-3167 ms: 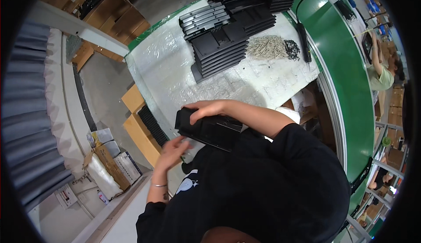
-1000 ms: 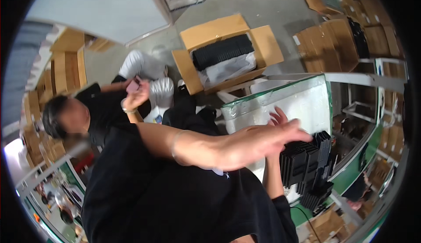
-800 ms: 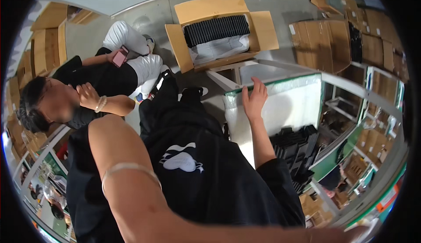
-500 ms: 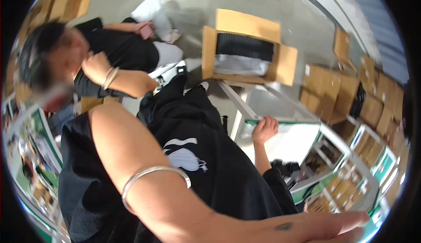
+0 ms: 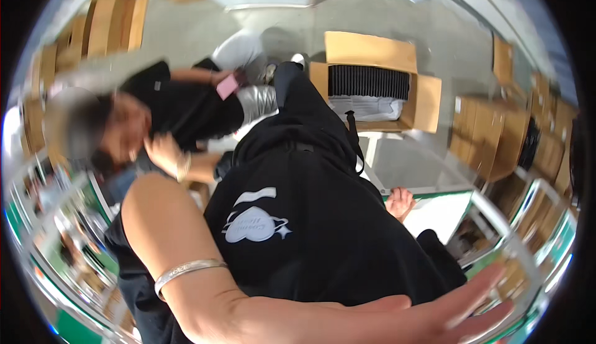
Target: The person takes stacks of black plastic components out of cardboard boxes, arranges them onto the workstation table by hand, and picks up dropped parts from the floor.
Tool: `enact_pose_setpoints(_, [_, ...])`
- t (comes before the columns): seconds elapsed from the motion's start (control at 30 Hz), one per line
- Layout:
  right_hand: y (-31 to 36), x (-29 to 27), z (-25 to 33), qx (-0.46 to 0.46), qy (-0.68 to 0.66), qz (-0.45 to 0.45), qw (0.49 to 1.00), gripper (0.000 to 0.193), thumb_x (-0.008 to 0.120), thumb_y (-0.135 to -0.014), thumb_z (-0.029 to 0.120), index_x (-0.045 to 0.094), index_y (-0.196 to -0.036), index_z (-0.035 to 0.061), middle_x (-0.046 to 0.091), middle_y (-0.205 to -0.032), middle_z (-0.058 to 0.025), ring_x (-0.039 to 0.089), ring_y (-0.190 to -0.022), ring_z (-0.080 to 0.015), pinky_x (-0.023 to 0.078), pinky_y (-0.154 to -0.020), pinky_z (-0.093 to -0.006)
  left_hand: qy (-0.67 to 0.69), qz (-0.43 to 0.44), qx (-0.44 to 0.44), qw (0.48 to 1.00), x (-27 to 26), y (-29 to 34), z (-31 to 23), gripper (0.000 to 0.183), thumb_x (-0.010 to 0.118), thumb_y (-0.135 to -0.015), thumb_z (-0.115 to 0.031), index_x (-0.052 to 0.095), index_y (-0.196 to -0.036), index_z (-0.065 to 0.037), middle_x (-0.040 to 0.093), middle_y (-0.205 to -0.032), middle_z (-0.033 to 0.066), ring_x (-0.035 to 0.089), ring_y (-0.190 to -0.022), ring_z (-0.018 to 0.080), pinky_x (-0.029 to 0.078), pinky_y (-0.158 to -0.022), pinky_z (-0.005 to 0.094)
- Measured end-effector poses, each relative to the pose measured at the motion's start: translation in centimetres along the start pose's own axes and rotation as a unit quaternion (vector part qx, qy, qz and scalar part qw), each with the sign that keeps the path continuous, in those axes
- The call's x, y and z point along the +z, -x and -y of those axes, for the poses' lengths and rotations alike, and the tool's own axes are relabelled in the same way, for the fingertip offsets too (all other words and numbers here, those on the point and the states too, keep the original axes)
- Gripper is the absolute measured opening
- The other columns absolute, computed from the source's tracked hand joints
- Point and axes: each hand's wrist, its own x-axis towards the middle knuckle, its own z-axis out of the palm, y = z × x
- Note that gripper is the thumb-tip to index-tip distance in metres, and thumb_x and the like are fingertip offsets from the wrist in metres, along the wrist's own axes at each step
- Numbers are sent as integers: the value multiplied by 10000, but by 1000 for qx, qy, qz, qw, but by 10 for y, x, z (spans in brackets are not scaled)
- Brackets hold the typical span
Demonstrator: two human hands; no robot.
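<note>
My left arm, with a silver bangle (image 5: 189,271), crosses the lower part of the picture. My left hand (image 5: 403,320) reaches to the lower right close to the camera, its fingers stretched out and apart with nothing in them. Further off, my right hand (image 5: 400,202) rests at the green-edged side of a white table (image 5: 437,217). Its fingers are a little bent and spread; no object shows in it. Between the arms is my black top (image 5: 335,232) with a white heart print. A black strap (image 5: 354,139) hangs beside my leg.
An open cardboard box (image 5: 370,52) with black ribbed pieces and pale wrapping stands on the floor ahead. Close on the left, another person (image 5: 186,105) holds a pink flat object (image 5: 228,87). Brown cartons (image 5: 487,136) are stacked right; metal-framed racks (image 5: 515,251) stand lower right.
My body has turned, so the box and table sit further right in view. My left fingers have spread apart. My right hand stays at the table, its forearm now mostly hidden by my top.
</note>
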Motion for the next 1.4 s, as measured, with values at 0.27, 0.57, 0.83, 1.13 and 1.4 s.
enact_pose_setpoints(0.27, [32, -12, -16, 122, -50, 110, 985, 295, 542, -641, 264, 590, -883, 101, 509, -1008, -93, 469, -993, -299, 367, -783, -468, -182, -54, 173, 966, -158, -16, 108, 375, 389, -906, -239, 619, -848, 51, 632, -810, 195, 602, -752, 289, 500, -723, 313])
enact_pose_setpoints(0.57, [-129, 133, 92, 613, -627, -53, 477, 226, 437, -844, 155, 581, -967, 32, 617, -858, -67, 586, -839, -189, 458, -732, -296, 880, -5, -200, 431, -209, -174, 76, 489, 566, -872, -233, 431, -1287, -13, 439, -1201, 354, 527, -1081, 368, 396, -937, 507])
enact_pose_setpoints(0.83, [-386, 92, 96, 670, -539, 39, 509, 388, 510, -783, 340, 607, -995, 29, 609, -954, -222, 583, -939, -363, 469, -805, -402, 695, 356, -117, 614, -278, -369, 207, 150, 607, -824, -163, 537, -881, -44, 594, -838, 141, 532, -721, 255, 430, -683, 351])
enact_pose_setpoints(1.13, [-481, 46, -29, 779, -525, -131, 317, 263, 502, -775, 272, 644, -905, 93, 640, -899, -176, 609, -890, -322, 472, -801, -398, 399, 230, -426, 779, -311, -526, 395, 387, 374, -959, -317, 498, -691, -67, 312, -395, -44, 270, -329, 85, 253, -359, 243])
enact_pose_setpoints(1.4, [-480, 32, -108, 845, -460, -249, 115, 284, 537, -770, 219, 626, -943, 13, 662, -782, -110, 653, -757, -207, 506, -718, -316, 284, 597, -301, 688, -147, -656, 438, 367, 365, -938, -293, 499, -757, -3, 294, -501, -42, 269, -435, 55, 231, -445, 210])
